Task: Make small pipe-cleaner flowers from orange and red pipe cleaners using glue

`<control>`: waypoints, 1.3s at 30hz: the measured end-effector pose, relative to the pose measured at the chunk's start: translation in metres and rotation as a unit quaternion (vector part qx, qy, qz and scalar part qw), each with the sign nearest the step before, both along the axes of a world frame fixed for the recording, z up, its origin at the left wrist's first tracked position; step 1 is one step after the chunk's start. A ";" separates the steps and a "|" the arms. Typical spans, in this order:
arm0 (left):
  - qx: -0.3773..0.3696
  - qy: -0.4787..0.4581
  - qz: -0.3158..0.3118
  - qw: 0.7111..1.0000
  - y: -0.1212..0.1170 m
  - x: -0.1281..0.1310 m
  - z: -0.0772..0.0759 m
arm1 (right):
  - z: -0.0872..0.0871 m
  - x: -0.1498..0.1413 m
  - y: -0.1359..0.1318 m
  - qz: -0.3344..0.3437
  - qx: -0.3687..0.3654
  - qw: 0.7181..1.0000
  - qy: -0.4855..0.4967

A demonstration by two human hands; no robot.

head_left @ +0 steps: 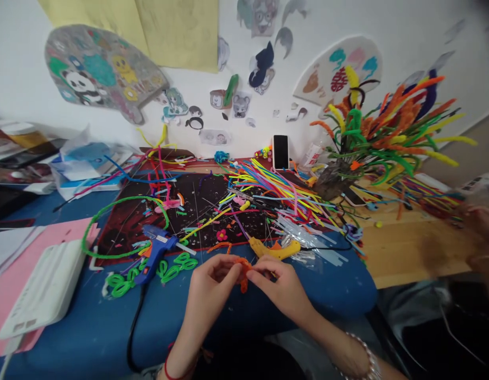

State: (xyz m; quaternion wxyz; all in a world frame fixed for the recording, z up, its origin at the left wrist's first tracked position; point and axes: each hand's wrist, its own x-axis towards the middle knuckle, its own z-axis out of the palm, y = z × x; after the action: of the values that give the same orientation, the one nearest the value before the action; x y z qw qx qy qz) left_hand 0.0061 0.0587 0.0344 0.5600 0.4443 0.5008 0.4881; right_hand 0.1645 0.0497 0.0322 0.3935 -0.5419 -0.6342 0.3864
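Between my two hands, over the front edge of the blue-covered table, is a bent orange pipe cleaner (243, 285). My left hand (215, 282) pinches it from the left with thumb and fingers. From the right, my right hand (274, 282) grips its other side with thumb and forefinger. Just beyond my fingers lie a yellow glue gun (274, 249) and another orange pipe cleaner piece (219, 246). Left of my hands rests a blue glue gun (155, 253), with green looped pipe cleaners (175, 267) beside it.
A green ring (85, 232) and a white power strip (42, 287) are on the left. Many coloured pipe cleaners (276, 184) spread across the dark mat (205, 190). A vase-like bundle of pipe cleaners (371, 137) stands back right. Another person's blurred hand (482, 227) is far right.
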 end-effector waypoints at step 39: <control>0.063 0.142 0.144 0.977 -0.004 -0.016 -0.050 | -0.052 -0.032 -0.020 -0.102 0.032 0.990 0.092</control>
State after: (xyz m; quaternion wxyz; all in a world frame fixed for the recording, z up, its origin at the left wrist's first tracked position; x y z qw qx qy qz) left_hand -0.0101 0.0544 -0.0155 0.3778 0.4667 0.6024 0.5259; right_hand 0.1325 0.0297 -0.0197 0.5048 -0.5531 -0.5484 0.3723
